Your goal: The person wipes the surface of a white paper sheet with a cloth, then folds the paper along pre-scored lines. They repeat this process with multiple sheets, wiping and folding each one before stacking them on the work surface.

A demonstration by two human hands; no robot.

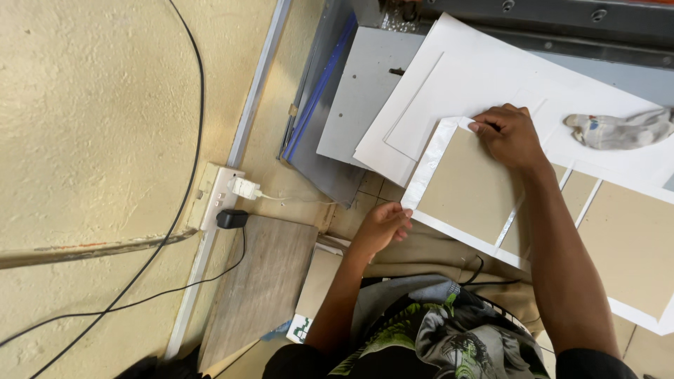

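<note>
Mid-wrap on grey board panel [469, 184] lying on white cover sheet [430, 175] at bench edge: left hand [385, 226] pinching sheet's near corner, right hand [511, 133] flat, fingertips pressing top-edge flap down; left and bottom margins look unfolded, neighbouring panels [628, 242] remaining.
</note>
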